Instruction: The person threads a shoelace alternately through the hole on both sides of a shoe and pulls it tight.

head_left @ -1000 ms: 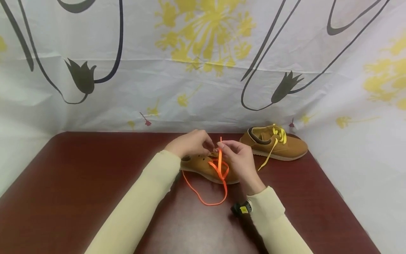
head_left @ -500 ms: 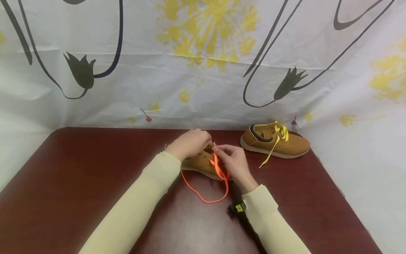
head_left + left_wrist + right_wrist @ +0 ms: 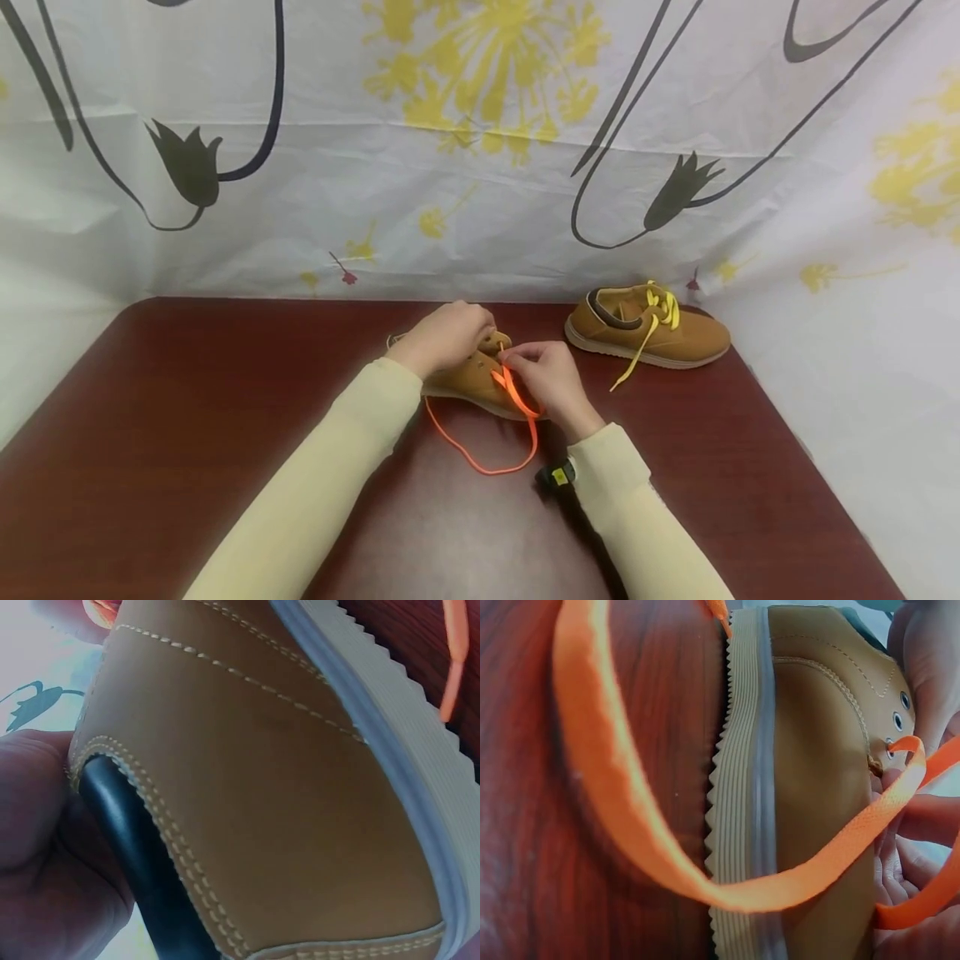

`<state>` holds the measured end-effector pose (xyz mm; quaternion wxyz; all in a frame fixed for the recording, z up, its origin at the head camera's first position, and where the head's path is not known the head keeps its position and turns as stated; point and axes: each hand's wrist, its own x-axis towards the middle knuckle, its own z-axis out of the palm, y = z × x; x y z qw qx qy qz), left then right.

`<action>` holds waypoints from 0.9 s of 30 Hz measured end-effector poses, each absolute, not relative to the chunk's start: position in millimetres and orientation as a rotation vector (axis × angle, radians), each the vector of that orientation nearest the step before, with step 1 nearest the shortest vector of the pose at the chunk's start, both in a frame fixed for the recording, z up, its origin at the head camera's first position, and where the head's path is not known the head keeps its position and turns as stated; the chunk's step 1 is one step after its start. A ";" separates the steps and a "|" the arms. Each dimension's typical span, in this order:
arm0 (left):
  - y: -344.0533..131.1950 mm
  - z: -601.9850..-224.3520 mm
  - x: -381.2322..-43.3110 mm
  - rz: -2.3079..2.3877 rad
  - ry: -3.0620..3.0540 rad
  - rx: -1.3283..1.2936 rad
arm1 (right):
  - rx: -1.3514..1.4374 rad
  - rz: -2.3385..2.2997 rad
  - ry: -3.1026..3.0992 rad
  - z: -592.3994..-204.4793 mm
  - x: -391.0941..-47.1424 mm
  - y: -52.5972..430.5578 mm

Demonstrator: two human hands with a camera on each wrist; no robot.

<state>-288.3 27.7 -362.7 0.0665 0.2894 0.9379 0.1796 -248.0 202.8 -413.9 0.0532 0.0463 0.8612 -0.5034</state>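
Head view, nearest: pale sleeves reach across the red-brown table; a black device with a yellow patch sits by the right cuff.
Lace: orange, threaded through an eyelet, one length looping on the table before the shoe.
Right hand: thumb and finger together, pinching the lace over the eyelets.
Shoe: brown, on the table between both hands, toe rightward.
Left hand: fingers curled, holding the shoe at its opening; fingertips hidden.
Second shoe: brown, yellow-laced, farther right.
Cloth: white, flower-printed, behind the table.
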 end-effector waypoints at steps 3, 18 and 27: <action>25.7 -361.3 -287.0 0.539 2.828 0.875 | 0.131 -1.529 2.616 -413.5 -250.1 200.6; 32.2 -364.8 -298.4 0.727 2.724 0.704 | 0.197 -1.540 2.629 -417.2 -254.1 199.9; 33.1 -373.2 -302.7 1.012 2.632 0.525 | 0.165 -1.601 2.579 -420.6 -255.0 202.1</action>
